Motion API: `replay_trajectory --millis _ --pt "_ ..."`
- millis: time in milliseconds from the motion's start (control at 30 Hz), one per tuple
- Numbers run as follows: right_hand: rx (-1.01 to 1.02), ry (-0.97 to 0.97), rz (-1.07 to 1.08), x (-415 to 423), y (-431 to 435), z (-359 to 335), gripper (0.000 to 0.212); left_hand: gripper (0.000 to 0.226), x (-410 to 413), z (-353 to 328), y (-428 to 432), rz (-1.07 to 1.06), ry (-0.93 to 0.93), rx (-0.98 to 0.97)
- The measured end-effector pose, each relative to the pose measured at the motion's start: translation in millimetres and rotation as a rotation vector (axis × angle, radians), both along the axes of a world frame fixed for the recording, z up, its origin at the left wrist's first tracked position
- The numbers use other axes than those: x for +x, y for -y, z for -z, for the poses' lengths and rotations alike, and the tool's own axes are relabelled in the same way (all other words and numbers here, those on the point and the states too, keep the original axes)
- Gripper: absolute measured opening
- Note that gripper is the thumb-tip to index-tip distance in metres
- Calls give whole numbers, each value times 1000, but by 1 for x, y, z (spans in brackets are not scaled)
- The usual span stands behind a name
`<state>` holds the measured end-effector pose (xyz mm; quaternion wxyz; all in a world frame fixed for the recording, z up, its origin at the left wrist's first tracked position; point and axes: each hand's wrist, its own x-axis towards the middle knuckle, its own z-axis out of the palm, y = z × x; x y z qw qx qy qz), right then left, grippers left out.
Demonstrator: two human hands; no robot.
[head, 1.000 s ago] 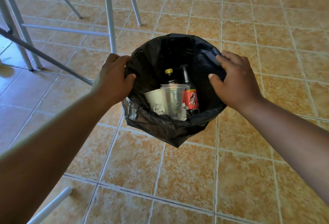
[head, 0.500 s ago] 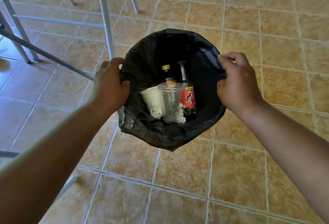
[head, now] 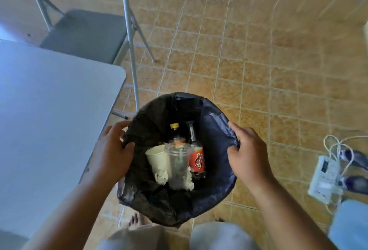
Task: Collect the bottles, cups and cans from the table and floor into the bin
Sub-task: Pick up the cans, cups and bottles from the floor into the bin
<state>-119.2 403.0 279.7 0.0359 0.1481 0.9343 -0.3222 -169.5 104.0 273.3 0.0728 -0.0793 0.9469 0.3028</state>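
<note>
A round bin lined with a black bag (head: 215,122) is held up over the tiled floor. My left hand (head: 113,150) grips its left rim and my right hand (head: 249,150) grips its right rim. Inside stand a white paper cup (head: 157,160), a clear plastic cup (head: 178,166), a dark bottle with a yellow cap (head: 175,132) and a bottle with a red label (head: 197,156). Crumpled white paper lies at the cups' bases.
A pale table top (head: 49,120) lies close on the left. Behind it stands a grey folding chair (head: 85,33) with metal legs. A white power strip with cables (head: 326,176) lies on the floor at right. My bare foot (head: 137,220) shows below the bin.
The bin has been lifted off the floor with both hands on its rim. The view has risen, so the table top, the chair and the power strip are now seen.
</note>
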Motion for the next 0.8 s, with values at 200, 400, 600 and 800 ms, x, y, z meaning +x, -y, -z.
replay_trajectory --millis 200,400,600,800 --pt "-25 -94 84 21 -37 -201 60 49 -2 -205 -37 64 -83 30" --pt "-27 -275 73 29 -79 -356 60 48 8 -370 -71 84 -237 46" --pt "-39 -421 -36 26 -101 -419 58 46 41 -430 -81 14 -299 116" --pt "-78 -396 -101 2 -99 -414 54 45 48 -431 -80 -74 -293 81"
